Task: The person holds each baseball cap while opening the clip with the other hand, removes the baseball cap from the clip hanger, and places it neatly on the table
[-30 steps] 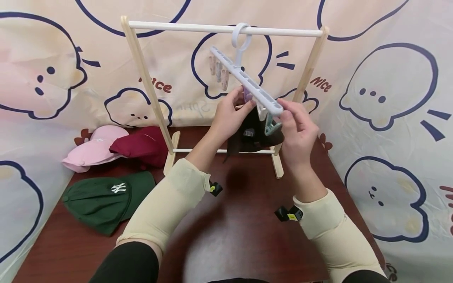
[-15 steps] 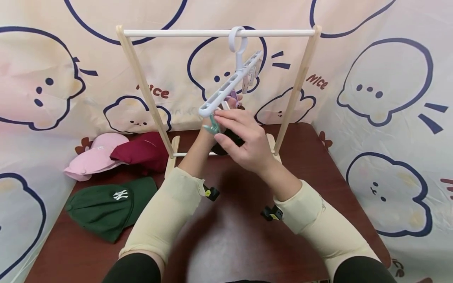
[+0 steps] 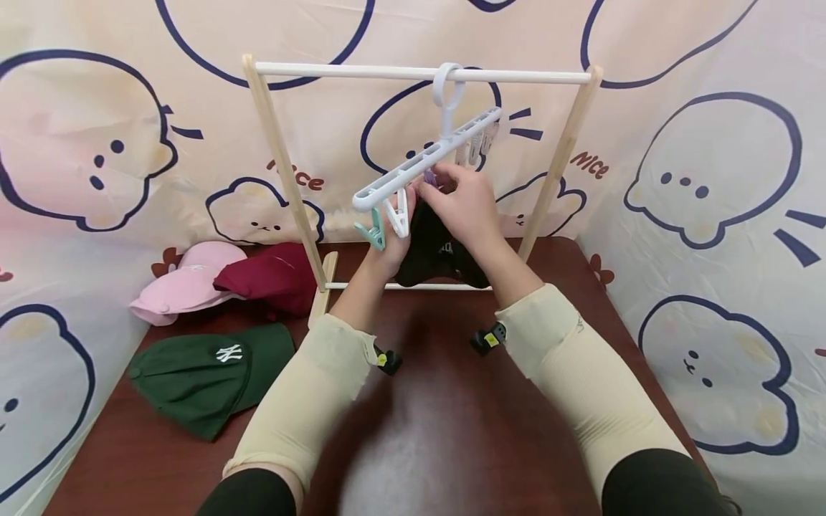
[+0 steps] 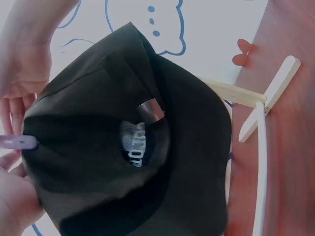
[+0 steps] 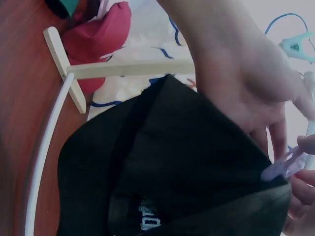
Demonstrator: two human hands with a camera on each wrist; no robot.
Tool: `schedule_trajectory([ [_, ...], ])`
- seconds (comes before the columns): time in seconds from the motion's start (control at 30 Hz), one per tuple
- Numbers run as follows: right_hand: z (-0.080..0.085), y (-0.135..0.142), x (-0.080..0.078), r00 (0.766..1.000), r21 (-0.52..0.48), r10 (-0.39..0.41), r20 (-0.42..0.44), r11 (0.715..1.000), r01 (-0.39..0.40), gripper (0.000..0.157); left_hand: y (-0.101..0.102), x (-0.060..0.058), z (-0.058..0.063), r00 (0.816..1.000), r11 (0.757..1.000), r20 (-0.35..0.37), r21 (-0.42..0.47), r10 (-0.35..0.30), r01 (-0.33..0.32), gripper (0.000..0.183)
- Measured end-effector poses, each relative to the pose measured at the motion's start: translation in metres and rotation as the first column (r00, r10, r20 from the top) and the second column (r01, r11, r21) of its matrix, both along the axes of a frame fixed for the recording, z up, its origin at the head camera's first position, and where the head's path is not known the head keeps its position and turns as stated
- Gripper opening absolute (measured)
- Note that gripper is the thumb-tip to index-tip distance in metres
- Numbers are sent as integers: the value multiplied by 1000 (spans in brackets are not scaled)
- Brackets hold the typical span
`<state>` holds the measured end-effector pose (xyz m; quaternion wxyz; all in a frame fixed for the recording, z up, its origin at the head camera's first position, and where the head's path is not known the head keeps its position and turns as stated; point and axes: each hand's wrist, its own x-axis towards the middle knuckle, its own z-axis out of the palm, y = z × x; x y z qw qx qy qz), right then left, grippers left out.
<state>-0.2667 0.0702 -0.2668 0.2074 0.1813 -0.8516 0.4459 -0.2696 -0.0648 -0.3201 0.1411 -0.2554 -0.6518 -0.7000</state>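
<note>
A black cap (image 3: 422, 251) hangs below a pale clip hanger (image 3: 400, 178), its crown toward the purple clip (image 4: 19, 142). That clip bites the cap's edge. My right hand (image 3: 470, 204) pinches the purple clip between thumb and fingers. Close by, my left hand (image 3: 392, 247) holds the cap's edge beside the clip; in the right wrist view this left hand (image 5: 246, 78) has some fingers behind the fabric. A white clip (image 3: 399, 213) and a green clip (image 3: 372, 231) hang at the hanger's near end, in front of the left hand.
The hanger's ring hooks over the white bar (image 3: 361, 72) of a wooden rack (image 3: 274, 150). Several more clips (image 3: 476, 147) dangle at its far end. Left on the brown table (image 3: 439, 430) lie pink (image 3: 187, 283), dark red (image 3: 271, 276) and green caps (image 3: 187, 380).
The hanger has swung round, its near end going from right to left. My right hand has left that end and moved to the purple clip. My left hand stays by the cap.
</note>
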Motion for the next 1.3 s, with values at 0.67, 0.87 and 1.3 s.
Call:
schedule_trajectory([
  [0.67,-2,-6,-10,999,-54,-33,-16,998,33,26,8,81,-9,949,605,-49,-760,312,-238,81],
  [0.87,-3,-12,-7,1000,-79,-15,12,997,16,28,2,82,8,948,776,-8,-573,318,-265,64],
  [1.3,-11,-33,-30,980,-213,30,196,977,13,38,-1,41,-2,924,974,311,-106,222,-198,77],
])
